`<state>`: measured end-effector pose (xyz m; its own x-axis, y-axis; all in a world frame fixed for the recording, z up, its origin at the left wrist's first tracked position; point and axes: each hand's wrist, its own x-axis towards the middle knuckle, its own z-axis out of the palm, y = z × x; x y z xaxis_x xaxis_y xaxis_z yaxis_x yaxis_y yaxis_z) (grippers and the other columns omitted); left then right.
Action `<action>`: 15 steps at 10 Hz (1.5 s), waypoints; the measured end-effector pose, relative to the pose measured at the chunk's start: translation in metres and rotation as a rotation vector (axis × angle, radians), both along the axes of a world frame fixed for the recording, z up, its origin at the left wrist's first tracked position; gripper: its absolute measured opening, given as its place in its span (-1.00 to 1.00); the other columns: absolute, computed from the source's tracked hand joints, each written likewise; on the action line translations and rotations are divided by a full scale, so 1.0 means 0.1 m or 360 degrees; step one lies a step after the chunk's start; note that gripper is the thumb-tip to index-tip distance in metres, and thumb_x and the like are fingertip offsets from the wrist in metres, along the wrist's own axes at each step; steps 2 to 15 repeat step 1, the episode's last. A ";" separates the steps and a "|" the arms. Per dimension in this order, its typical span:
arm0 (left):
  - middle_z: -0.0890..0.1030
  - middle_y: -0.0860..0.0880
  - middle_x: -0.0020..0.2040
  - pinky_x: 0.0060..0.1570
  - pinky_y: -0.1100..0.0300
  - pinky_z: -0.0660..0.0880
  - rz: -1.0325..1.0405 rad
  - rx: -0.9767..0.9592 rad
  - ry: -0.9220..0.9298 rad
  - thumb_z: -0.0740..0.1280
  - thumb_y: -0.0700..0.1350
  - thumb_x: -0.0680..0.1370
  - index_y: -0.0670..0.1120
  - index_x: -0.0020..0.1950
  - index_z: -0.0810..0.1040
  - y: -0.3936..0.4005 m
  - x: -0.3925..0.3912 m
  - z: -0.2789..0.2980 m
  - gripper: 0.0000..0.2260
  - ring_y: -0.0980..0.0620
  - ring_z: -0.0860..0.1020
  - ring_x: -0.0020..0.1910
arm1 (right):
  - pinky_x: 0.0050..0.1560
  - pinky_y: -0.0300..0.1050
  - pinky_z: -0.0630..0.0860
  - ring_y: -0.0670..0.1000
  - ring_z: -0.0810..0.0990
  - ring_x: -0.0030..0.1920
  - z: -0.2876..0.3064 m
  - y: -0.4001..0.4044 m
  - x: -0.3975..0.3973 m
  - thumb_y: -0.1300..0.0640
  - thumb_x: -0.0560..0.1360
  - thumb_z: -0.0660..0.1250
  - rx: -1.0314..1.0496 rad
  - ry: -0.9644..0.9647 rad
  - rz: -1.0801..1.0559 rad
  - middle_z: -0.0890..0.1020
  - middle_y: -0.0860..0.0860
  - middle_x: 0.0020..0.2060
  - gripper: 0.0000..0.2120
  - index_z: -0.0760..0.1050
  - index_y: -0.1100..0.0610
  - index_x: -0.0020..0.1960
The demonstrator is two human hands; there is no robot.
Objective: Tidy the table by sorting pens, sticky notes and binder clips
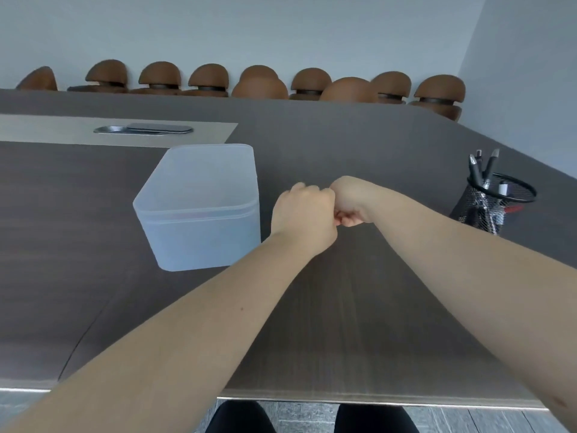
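Both hands are curled into loose fists that touch at the knuckles above the table (359, 307); whether the left hand (304, 215) or right hand (351, 201) holds anything cannot be told. Both bare forearms reach forward from the near edge. The lidded translucent box (199, 207) stands just left of them, and the pens (482, 168) stand in a black mesh cup (488, 204) well to the right.

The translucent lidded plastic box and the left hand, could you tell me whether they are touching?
Apart. The head view shows a strip of dark table between the translucent plastic box and the left hand.
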<state>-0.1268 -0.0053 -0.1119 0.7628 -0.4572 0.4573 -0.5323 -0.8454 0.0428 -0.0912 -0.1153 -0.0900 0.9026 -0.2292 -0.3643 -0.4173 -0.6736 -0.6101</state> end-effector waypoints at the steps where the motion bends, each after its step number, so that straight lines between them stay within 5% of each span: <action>1: 0.61 -0.12 0.07 -0.17 0.12 0.32 0.0075 -0.0182 0.0407 0.19 -0.08 0.56 -0.13 0.08 0.51 -0.06 0.06 -0.14 -0.80 -0.16 0.55 0.08 | -0.65 -0.40 0.25 -0.03 0.40 -0.51 -0.12 -0.11 -0.01 0.27 0.52 0.15 -0.0057 -0.0084 0.0021 0.51 0.09 -0.40 -0.78 0.48 0.24 -0.25; 15: 0.61 -0.12 0.07 -0.17 0.12 0.32 0.0075 -0.0182 0.0407 0.19 -0.08 0.56 -0.13 0.08 0.51 -0.06 0.06 -0.14 -0.80 -0.16 0.55 0.08 | -0.65 -0.40 0.25 -0.03 0.40 -0.51 -0.12 -0.11 -0.01 0.27 0.52 0.15 -0.0057 -0.0084 0.0021 0.51 0.09 -0.40 -0.78 0.48 0.24 -0.25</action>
